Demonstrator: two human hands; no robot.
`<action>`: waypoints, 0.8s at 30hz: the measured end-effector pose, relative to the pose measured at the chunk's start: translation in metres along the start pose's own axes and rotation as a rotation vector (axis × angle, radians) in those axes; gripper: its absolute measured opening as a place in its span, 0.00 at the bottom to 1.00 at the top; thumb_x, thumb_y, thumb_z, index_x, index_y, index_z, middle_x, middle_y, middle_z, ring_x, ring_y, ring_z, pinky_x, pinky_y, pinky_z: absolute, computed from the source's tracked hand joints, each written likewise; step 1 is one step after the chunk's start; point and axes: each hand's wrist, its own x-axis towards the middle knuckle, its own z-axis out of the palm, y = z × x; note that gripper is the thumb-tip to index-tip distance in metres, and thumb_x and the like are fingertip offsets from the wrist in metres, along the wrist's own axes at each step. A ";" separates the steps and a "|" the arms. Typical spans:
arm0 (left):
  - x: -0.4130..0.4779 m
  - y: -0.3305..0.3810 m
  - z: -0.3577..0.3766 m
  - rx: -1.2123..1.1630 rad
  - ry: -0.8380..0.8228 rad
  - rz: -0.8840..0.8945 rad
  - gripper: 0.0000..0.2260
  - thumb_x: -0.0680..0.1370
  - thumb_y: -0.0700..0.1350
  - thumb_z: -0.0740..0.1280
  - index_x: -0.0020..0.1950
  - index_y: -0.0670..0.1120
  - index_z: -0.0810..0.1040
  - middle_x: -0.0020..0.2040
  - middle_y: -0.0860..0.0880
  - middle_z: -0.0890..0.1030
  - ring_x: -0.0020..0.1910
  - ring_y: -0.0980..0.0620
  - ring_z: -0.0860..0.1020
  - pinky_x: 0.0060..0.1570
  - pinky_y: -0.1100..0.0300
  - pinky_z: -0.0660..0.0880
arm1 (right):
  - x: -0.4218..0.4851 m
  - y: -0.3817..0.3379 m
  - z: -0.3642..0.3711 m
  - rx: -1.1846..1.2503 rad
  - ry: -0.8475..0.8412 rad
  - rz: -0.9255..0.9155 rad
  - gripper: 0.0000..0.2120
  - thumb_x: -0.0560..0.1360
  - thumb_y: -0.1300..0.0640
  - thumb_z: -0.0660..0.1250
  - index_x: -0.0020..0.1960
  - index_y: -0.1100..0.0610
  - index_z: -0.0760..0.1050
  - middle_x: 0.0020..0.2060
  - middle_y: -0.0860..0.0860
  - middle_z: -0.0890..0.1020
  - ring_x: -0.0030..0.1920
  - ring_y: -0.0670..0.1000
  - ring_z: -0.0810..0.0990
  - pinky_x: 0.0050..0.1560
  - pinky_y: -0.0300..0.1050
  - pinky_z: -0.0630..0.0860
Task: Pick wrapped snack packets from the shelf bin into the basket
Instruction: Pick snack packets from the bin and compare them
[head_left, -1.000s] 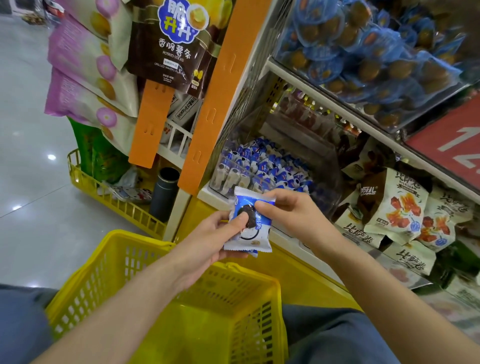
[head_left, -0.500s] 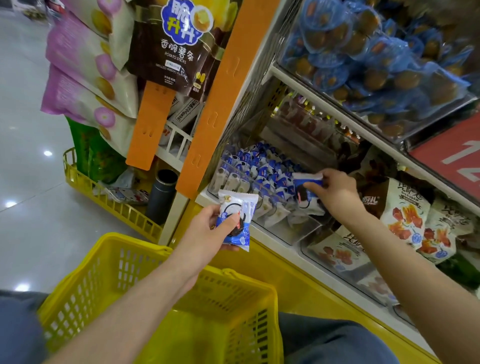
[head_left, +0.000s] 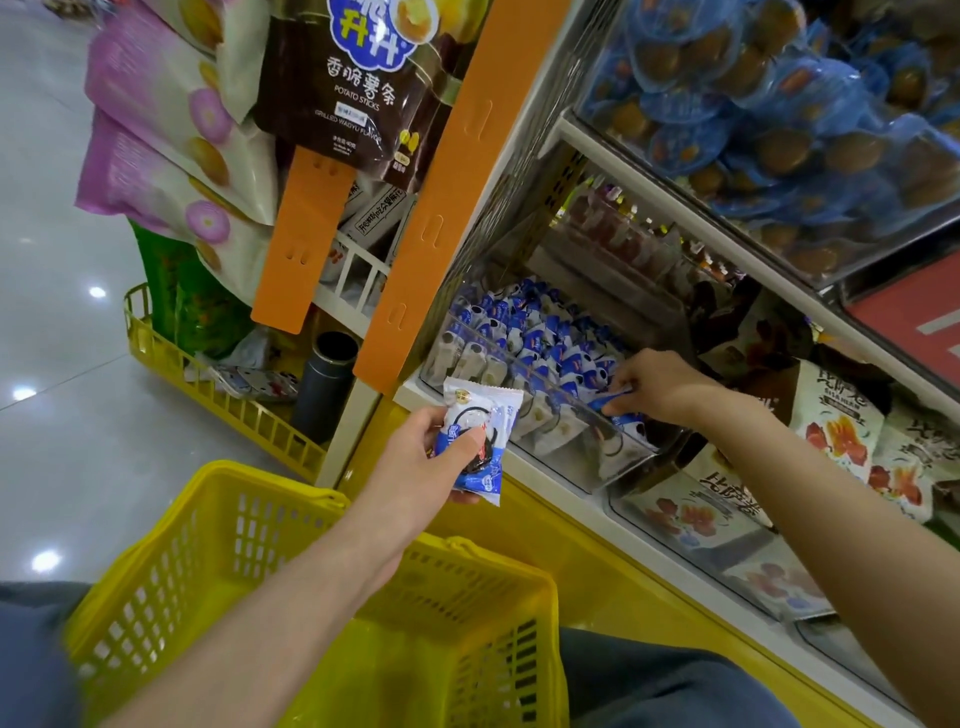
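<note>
My left hand (head_left: 423, 462) holds a white-and-blue wrapped snack packet (head_left: 483, 431) upright, just in front of the shelf and above the far rim of the yellow basket (head_left: 291, 566). My right hand (head_left: 660, 387) reaches into the clear shelf bin (head_left: 587, 457) and pinches a blue packet (head_left: 610, 401) at the bin's right side. The bin holds several more of the same blue-and-white packets (head_left: 524, 338). The basket sits low between my knees; its inside is mostly hidden by my left arm.
Orange shelf posts (head_left: 441, 197) stand left of the bin. Hanging snack bags (head_left: 171, 145) and a yellow wire rack (head_left: 223, 405) with a dark cylinder (head_left: 327, 389) are further left. Larger snack bags (head_left: 841, 431) fill the bins to the right. A shelf of blue-wrapped items (head_left: 779, 119) overhangs above.
My right hand left the packet in my left hand, reached into the bin and closed on another blue packet. My left hand kept its packet and stayed near the basket.
</note>
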 end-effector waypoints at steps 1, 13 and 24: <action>0.000 0.000 0.001 -0.001 0.000 0.000 0.11 0.77 0.46 0.64 0.58 0.51 0.69 0.54 0.48 0.79 0.45 0.52 0.81 0.35 0.63 0.80 | 0.001 -0.001 0.003 -0.001 -0.019 -0.007 0.13 0.71 0.53 0.71 0.53 0.57 0.77 0.53 0.52 0.78 0.47 0.49 0.75 0.44 0.40 0.69; 0.005 -0.007 0.004 0.026 0.002 0.006 0.09 0.77 0.45 0.64 0.56 0.50 0.70 0.49 0.51 0.79 0.40 0.55 0.81 0.32 0.63 0.79 | 0.005 -0.007 0.022 0.723 -0.103 0.143 0.08 0.73 0.54 0.68 0.40 0.59 0.76 0.38 0.53 0.79 0.37 0.46 0.78 0.36 0.35 0.76; 0.006 -0.013 0.005 0.054 -0.007 -0.002 0.07 0.77 0.45 0.64 0.54 0.51 0.70 0.48 0.51 0.79 0.39 0.56 0.81 0.32 0.64 0.79 | 0.014 -0.011 0.034 0.619 -0.009 0.133 0.15 0.75 0.57 0.67 0.56 0.65 0.76 0.48 0.59 0.79 0.45 0.53 0.79 0.38 0.37 0.73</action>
